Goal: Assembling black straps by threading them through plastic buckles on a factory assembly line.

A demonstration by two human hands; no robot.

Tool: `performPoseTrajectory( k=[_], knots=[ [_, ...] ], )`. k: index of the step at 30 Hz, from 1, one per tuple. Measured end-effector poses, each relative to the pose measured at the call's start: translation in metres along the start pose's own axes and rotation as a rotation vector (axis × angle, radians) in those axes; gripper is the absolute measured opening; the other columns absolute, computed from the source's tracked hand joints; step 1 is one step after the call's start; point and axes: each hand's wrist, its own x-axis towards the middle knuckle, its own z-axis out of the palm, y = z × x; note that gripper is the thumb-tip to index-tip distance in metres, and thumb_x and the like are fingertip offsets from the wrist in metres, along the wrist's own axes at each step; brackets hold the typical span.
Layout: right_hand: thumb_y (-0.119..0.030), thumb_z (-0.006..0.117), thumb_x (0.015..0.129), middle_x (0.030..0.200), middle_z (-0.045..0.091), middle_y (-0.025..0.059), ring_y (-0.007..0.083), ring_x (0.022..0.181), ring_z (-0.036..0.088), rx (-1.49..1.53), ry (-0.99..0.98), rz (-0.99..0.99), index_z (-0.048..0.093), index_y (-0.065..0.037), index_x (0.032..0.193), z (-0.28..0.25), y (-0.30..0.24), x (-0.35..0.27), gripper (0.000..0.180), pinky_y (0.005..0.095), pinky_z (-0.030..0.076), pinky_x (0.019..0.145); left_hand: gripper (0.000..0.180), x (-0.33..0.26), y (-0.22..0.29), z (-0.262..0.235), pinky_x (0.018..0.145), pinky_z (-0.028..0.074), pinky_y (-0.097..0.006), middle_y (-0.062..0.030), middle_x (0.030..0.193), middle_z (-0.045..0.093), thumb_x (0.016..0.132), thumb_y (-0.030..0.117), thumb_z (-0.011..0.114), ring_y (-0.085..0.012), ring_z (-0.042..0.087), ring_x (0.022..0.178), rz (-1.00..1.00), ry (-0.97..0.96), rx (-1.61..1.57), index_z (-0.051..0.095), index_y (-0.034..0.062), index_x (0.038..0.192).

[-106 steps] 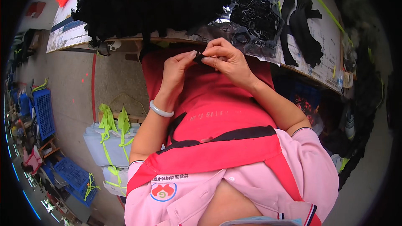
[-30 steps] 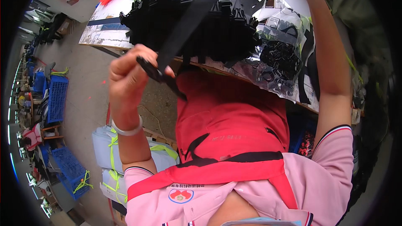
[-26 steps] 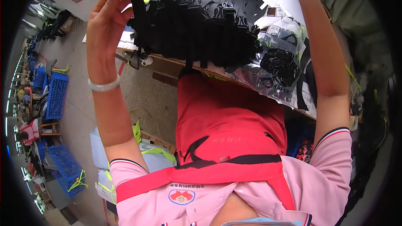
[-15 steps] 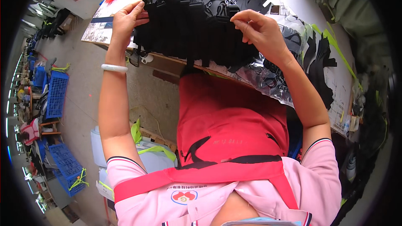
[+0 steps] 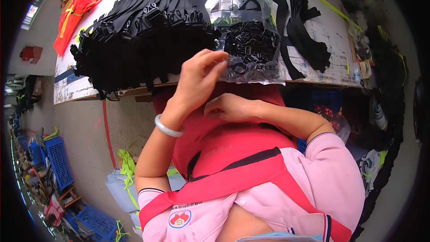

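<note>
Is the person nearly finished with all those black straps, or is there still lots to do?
Hard to say. A big heap of black straps lies stacked on the table, which looks like sorted work. The left hand is raised at the table's edge by a clear bag of black buckles; the right hand rests at the red apron. The bag looks quite full, and loose straps wait beside it.

straps pile point(image 5: 139, 45): black
clear bag point(image 5: 248, 40): see-through, filled with black buckles
loose straps point(image 5: 302, 29): black
bundle point(image 5: 74, 11): bright red, tied with yellow
apron point(image 5: 233, 152): red with a black band
shirt point(image 5: 327, 175): pink
bangle point(image 5: 168, 127): pale white-green
crates point(image 5: 53, 161): blue
table point(image 5: 327, 31): white, with a yellow-green line
</note>
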Motion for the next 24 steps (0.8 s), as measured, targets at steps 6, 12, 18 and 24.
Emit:
performPoseTrajectory(
  k=[6,12,18,24],
  knots=[
    [-0.018,0.057,0.090,0.102,0.068,0.0156,0.0325,0.097,0.064,0.019,-0.023,0.041,0.066,-0.002,0.103,0.010,0.020,-0.038,0.022,0.0391,0.048,0.088,0.057,0.088,-0.047,0.094,0.098,0.041,-0.043,-0.0220,0.129,0.052,0.080,0.033,0.072,-0.0365,0.050,0.120,0.194,-0.070,0.638,0.055,0.0059,0.128],
    [-0.019,0.056,0.090,0.102,0.067,0.0175,0.0338,0.098,0.063,0.052,0.112,0.084,0.066,-0.001,0.102,0.007,0.043,-0.059,0.023,0.0403,0.048,0.087,0.068,0.113,-0.065,0.112,0.092,0.043,-0.049,-0.0198,0.132,0.046,0.072,0.035,0.076,-0.0381,0.052,0.115,0.085,-0.257,0.884,0.050,0.0193,0.133],
    [-0.020,0.056,0.088,0.098,0.067,0.0177,0.0350,0.094,0.063,0.065,0.138,0.043,0.066,-0.003,0.099,0.010,0.053,-0.061,0.023,0.0427,0.048,0.084,0.038,0.123,-0.067,0.108,0.082,0.049,-0.042,-0.0162,0.102,0.061,0.072,0.005,0.070,-0.0374,0.061,0.094,0.028,-0.176,0.639,0.063,0.0096,0.109],
    [-0.019,0.057,0.087,0.093,0.068,0.0168,0.0341,0.090,0.064,0.098,0.213,-0.042,0.066,-0.003,0.097,0.006,0.055,-0.063,0.021,0.0425,0.049,0.080,0.030,0.118,-0.034,0.091,0.056,0.045,-0.027,0.0005,0.069,0.055,0.080,0.008,0.072,-0.0097,0.051,0.063,-0.336,-0.094,0.013,0.065,0.0113,0.108]
  ],
)
